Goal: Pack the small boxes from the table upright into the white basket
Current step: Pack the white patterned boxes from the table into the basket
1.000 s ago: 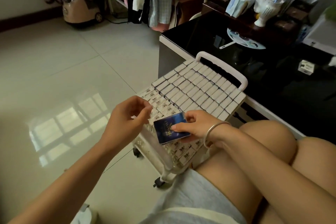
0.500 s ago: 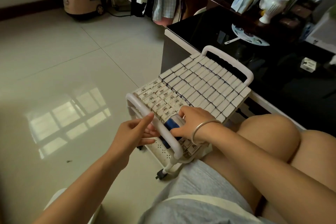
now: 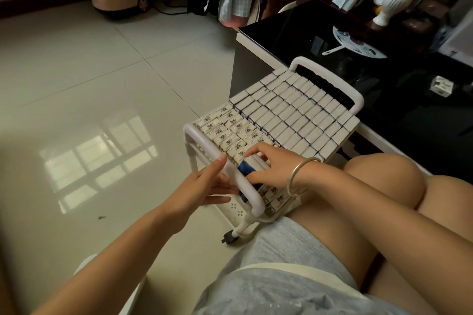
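Down from its flat, face-up hold above the rows 1 second ago, the blue box now stands on edge at the near end of the white basket, wedged just behind the near handle bar with only its top strip showing. The right hand, a metal bangle on its wrist, clamps this box, thumb on the near side and fingers curled over the far side, fingertips resting on the printed tops of the neighbouring boxes. The left hand has dropped from above the rows to the near handle: its fingers are straight and apart, the thumb lies along the bar, and the other fingers reach beneath the bar against the basket's perforated side; it grips nothing.

Packed small boxes fill the basket upright in tight rows from the near handle to the far one. The basket stands on the tiled floor, its far end against the near edge of the black tabletop. 1 small box lies alone on the tabletop toward its right edge, well apart from the basket.
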`<move>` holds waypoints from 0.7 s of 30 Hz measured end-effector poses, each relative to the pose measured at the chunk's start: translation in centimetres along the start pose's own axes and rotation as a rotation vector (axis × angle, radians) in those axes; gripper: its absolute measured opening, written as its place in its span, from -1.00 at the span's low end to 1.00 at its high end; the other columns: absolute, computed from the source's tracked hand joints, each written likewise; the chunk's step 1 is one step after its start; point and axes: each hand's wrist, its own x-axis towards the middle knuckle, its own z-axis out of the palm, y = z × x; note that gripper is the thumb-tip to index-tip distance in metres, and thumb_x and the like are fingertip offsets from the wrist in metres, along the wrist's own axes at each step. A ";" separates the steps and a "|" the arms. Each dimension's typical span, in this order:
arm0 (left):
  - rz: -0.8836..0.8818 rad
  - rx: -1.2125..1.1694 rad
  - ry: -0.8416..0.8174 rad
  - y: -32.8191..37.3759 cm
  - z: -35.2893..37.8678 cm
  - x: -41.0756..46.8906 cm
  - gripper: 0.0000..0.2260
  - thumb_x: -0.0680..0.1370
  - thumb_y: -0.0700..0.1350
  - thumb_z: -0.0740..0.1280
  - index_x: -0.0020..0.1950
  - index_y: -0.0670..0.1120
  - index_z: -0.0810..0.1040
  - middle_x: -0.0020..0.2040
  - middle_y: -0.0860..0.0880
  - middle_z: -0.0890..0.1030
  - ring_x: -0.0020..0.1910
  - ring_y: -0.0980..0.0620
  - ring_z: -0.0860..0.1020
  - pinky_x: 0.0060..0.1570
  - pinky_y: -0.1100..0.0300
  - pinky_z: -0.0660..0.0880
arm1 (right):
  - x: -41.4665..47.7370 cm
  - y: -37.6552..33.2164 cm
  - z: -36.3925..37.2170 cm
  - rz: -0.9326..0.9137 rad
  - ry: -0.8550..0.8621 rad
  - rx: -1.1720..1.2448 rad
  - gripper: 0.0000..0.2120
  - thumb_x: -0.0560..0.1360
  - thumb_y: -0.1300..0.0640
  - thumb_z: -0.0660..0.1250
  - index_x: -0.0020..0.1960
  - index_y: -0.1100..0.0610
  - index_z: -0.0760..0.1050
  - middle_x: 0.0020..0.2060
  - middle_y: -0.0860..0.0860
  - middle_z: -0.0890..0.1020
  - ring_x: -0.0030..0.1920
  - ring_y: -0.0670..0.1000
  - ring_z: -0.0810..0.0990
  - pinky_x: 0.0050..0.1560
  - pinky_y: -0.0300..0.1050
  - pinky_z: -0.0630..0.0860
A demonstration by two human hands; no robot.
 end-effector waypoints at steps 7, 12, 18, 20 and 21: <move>0.009 0.096 -0.145 0.0 -0.9 -0.3 -0.42 0.52 0.32 0.14 0.16 -0.12 0.63 0.07 -0.02 0.69 0.10 0.04 0.63 0.13 0.11 0.52 | -0.8 0.4 -0.8 -0.183 -0.069 0.093 -0.76 0.60 -0.10 0.15 0.25 -0.16 0.41 -0.04 -0.23 0.49 -0.07 -0.18 0.49 -0.08 -0.28 0.37; 0.021 0.366 -0.077 0.6 -0.6 0.0 -0.49 0.47 0.37 0.13 -0.13 0.04 0.70 -0.37 0.23 0.58 -0.27 0.10 0.39 -0.13 0.20 0.34 | -0.5 0.6 -0.9 -0.254 -0.099 0.032 -0.82 0.58 -0.08 0.20 0.17 -0.14 0.44 0.03 -0.18 0.50 -0.20 -0.27 0.45 -0.06 -0.22 0.40; 0.105 0.375 0.101 0.6 -0.9 1.1 -0.52 0.40 0.37 0.23 -0.06 0.01 0.67 -0.38 0.16 0.59 -0.29 0.12 0.50 -0.28 0.28 0.42 | 0.2 0.8 -0.9 -0.274 -0.091 -0.020 -0.79 0.57 -0.10 0.19 0.18 -0.16 0.46 0.05 -0.19 0.50 -0.01 -0.19 0.47 0.15 -0.08 0.44; 0.148 0.356 0.098 0.2 -1.3 1.3 -0.49 0.39 0.41 0.30 -0.02 0.00 0.66 -0.25 0.10 0.65 -0.17 0.03 0.60 -0.23 0.21 0.52 | 0.2 0.8 -0.8 -0.286 -0.091 -0.031 -0.79 0.57 -0.10 0.19 0.17 -0.15 0.46 0.04 -0.20 0.52 0.02 -0.15 0.49 0.14 -0.07 0.45; 0.152 0.360 0.062 0.0 -1.6 1.5 -0.47 0.38 0.43 0.31 -0.01 0.00 0.67 -0.17 0.06 0.69 -0.10 0.00 0.64 -0.15 0.12 0.57 | 0.3 0.9 -0.7 -0.291 -0.084 -0.041 -0.80 0.57 -0.11 0.20 0.16 -0.16 0.47 0.02 -0.20 0.53 0.03 -0.13 0.50 0.13 -0.06 0.46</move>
